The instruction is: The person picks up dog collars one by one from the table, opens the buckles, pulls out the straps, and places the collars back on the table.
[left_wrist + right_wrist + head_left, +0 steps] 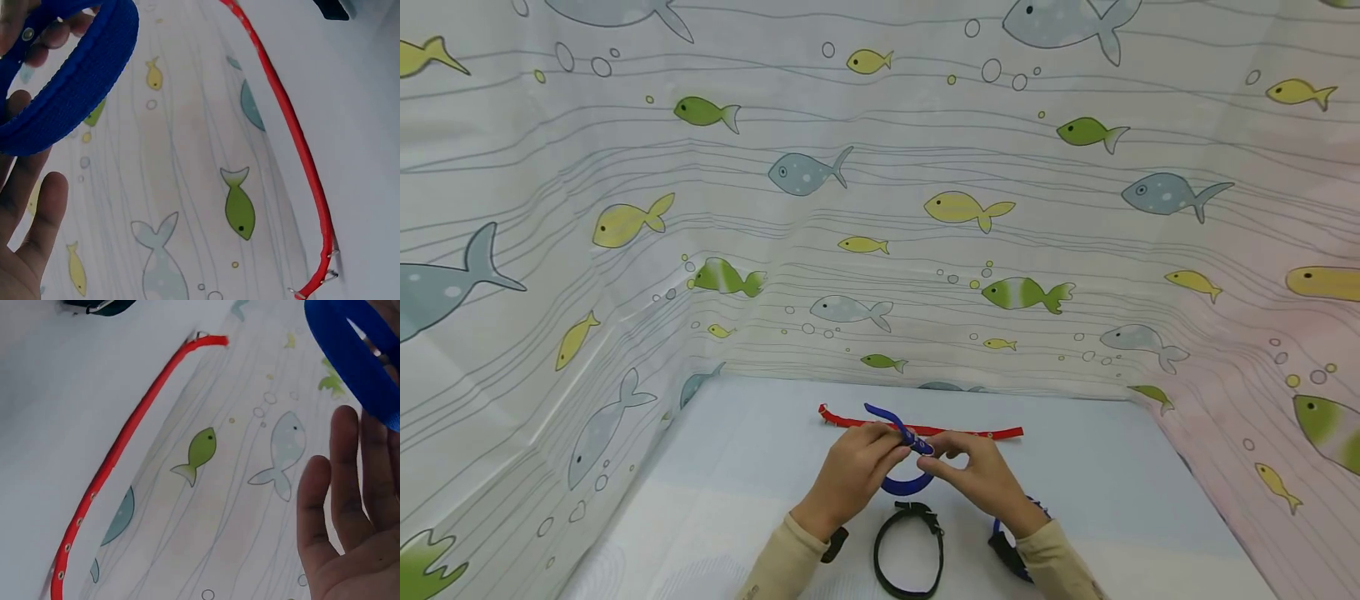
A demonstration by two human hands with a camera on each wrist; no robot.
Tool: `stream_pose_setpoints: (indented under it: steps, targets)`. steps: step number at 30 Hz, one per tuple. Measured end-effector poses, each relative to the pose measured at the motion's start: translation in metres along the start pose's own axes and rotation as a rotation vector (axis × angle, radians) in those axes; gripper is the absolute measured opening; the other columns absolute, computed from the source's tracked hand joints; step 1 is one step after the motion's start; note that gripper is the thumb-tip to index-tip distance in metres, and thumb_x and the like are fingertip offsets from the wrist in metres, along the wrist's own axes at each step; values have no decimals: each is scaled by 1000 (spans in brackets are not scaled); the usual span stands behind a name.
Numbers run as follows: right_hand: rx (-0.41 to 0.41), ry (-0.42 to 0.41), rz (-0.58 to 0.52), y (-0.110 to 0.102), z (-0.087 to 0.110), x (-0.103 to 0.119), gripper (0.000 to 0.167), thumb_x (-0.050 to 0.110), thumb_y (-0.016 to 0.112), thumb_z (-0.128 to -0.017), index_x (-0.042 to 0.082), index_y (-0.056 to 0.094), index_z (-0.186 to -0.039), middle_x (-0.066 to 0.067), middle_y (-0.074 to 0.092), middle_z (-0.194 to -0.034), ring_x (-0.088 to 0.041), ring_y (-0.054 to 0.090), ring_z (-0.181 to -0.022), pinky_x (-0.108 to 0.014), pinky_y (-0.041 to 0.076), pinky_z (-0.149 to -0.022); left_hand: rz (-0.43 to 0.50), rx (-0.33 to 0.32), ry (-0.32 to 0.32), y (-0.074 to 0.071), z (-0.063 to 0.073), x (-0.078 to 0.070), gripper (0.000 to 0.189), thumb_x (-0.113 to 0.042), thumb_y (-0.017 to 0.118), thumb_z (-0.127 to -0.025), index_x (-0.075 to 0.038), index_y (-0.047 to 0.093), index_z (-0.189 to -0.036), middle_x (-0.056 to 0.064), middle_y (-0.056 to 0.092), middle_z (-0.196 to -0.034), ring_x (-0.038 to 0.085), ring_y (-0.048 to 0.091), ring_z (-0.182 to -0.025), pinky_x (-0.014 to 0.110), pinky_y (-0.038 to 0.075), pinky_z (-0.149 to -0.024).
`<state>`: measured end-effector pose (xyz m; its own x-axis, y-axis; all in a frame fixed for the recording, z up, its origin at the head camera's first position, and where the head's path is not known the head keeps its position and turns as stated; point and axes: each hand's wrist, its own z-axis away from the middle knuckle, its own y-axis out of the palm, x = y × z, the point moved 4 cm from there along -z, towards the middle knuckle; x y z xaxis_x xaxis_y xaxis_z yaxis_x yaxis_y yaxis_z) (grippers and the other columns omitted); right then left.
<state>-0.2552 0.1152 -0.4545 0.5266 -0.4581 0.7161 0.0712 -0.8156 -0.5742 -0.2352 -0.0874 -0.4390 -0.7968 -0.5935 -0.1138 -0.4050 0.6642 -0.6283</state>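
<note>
Above the table, a blue collar (907, 486) is bent into a loop, its free strap end sticking up to the left. My left hand (853, 472) pinches the overlapped strap between thumb and fingers. At the buckle side, my right hand (981, 475) holds the collar between thumb and index finger. In the left wrist view the padded band (81, 81) hangs close to the fingers, with a metal eyelet showing. In the right wrist view, the other fingers (347, 469) of my right hand extend below the band. A red collar (1000, 434) lies stretched out behind both hands.
A black collar (877, 554) lies as a closed loop on the white table (1120, 475) in front. Beside my right wrist is a blue and black collar (1009, 557), partly covered. A black piece (835, 545) shows by my left wrist. Fish-patterned sheeting (895, 275) encloses the table.
</note>
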Motion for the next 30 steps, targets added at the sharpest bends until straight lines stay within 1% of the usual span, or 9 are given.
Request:
stream_pose_setpoints:
  steps: [2, 7, 11, 15, 17, 20, 24, 27, 30]
  targets:
    - [-8, -6, -16, 0, 0, 1, 17, 46, 77, -88, 32, 73, -97, 20, 70, -90, -7, 65, -86, -34, 55, -77, 25, 0, -12, 0, 0, 1, 18, -25, 65, -101, -12, 75, -106, -1, 71, -101, 14, 66, -96, 33, 56, -86]
    - [-24, -12, -55, -1, -1, 2, 14, 41, 79, -88, 32, 72, -95, 16, 68, -85, -9, 65, -78, -30, 55, -70, 56, -8, -35, 0, 0, 2, 17, -25, 65, -101, -13, 75, -107, -4, 72, -101, 12, 66, -96, 34, 55, -87]
    - [5, 4, -95, 0, 0, 0, 13, 37, 77, -92, 31, 73, -103, 14, 69, -89, -10, 67, -81, -31, 54, -73, 74, -27, -47, -3, 0, 3, 16, -22, 64, -102, -12, 75, -109, -4, 72, -103, 12, 66, -97, 35, 55, -87]
    - [61, 38, -141, 2, 1, -1, 18, 34, 72, -96, 29, 72, -113, 12, 69, -94, -12, 69, -88, -36, 55, -79, 85, -34, -64, -4, 1, 6, 18, -20, 64, -101, -11, 75, -112, -3, 73, -106, 13, 67, -100, 36, 55, -88]
    - [76, 44, -151, 2, 2, -3, 19, 33, 70, -97, 28, 71, -116, 11, 69, -94, -12, 69, -89, -38, 55, -79, 88, -35, -71, -3, 2, 7, 19, -21, 65, -101, -11, 75, -114, -4, 73, -108, 13, 67, -101, 36, 55, -88]
    - [67, 19, -141, 4, 2, -2, 18, 32, 70, -98, 27, 71, -115, 11, 69, -93, -12, 68, -86, -36, 55, -76, 90, -38, -77, -3, 2, 7, 20, -22, 66, -100, -12, 75, -115, -4, 73, -110, 12, 67, -103, 36, 55, -89]
    - [15, -6, -96, 6, 1, -1, 15, 36, 73, -95, 28, 72, -107, 14, 69, -90, -9, 66, -80, -30, 55, -70, 80, -29, -65, -1, 3, 5, 20, -23, 65, -101, -11, 75, -115, -5, 73, -109, 12, 67, -102, 36, 55, -88]
    - [-3, 12, -81, 6, -1, -1, 14, 40, 74, -93, 29, 73, -102, 15, 69, -87, -9, 65, -78, -29, 54, -69, 73, -25, -55, 0, 3, 4, 20, -22, 64, -101, -11, 75, -114, -4, 73, -109, 12, 68, -100, 36, 55, -87]
    - [25, 38, -99, 6, -1, -1, 16, 40, 73, -94, 28, 73, -104, 14, 70, -89, -9, 67, -80, -30, 54, -72, 76, -32, -60, -1, 3, 5, 19, -21, 64, -101, -11, 75, -114, -3, 74, -108, 14, 68, -98, 36, 55, -85]
